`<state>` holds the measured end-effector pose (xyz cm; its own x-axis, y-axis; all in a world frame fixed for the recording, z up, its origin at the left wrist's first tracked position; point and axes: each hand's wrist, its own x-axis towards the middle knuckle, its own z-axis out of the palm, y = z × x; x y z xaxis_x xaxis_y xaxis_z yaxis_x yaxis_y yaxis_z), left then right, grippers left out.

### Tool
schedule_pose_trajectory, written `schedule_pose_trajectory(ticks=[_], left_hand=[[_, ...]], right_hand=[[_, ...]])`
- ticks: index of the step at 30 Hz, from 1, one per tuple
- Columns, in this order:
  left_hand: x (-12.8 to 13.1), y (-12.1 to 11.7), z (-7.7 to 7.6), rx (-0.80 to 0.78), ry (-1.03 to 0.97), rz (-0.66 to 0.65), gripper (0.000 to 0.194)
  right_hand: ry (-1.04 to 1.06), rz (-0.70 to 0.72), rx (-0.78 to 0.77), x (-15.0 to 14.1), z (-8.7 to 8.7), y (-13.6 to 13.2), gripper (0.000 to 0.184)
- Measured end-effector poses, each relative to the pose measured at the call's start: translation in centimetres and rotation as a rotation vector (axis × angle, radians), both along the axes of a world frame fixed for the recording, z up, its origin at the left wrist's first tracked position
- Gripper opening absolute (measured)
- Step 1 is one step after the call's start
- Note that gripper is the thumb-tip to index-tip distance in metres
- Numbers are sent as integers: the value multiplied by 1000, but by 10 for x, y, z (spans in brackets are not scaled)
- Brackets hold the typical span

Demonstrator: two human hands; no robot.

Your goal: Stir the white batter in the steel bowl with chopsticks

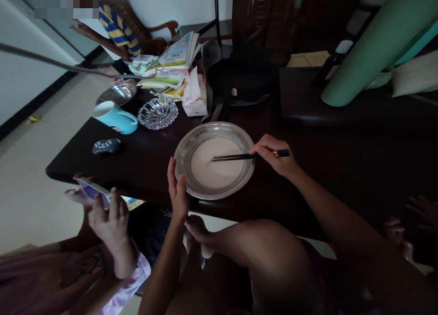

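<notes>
A round metal bowl (185,150) sits on the dark table (143,160) and holds a pale, smooth batter (215,162). My left hand (178,191) rests against the bowl's near left rim, fingers pressed to its side. My right hand (273,155) pinches a pair of black chopsticks (236,157) at the bowl's right rim. Their tips reach over the batter towards the left. My bare knee shows below the table edge.
Behind the bowl stand a blue mug (114,117), a cut-glass dish (158,112), a small metal bowl (118,92), a tissue pack (195,96), books (174,59) and a black bag (239,77). A dark remote (106,146) lies left. Another person's hands (109,223) hold a phone at lower left.
</notes>
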<state>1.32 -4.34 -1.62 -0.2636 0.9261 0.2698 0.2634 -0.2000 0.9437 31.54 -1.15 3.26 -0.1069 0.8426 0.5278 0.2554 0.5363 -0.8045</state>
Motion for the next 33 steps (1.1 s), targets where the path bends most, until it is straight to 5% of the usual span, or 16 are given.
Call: schedule_pose_trajectory(ticks=[4,9,13,18,23,28,33], left_hand=[[0,1,0,2,10,-6,61],[-1,1,-1,11,6,-5,61],[-1,1,-2,17,10,-17,61],[0,0,1,23,13,-9,60],[1,0,2,12,20,-8,60],[0,1,0,22,-5,-10,60],[-1,1,-2,18,-5,-15,61]], right_hand=[[184,-133,-47,0,0,0,39],[-17,10,-14,-2,0,2,34],[161,-186,-32,0,-1,2,39],[10,5,-21,-3,-1,1,34],[167,-172,-35,-2,-1,1,40],[9,-9,-24,-3,-2,1,34],[180,-183,-38,0,-4,2,41]])
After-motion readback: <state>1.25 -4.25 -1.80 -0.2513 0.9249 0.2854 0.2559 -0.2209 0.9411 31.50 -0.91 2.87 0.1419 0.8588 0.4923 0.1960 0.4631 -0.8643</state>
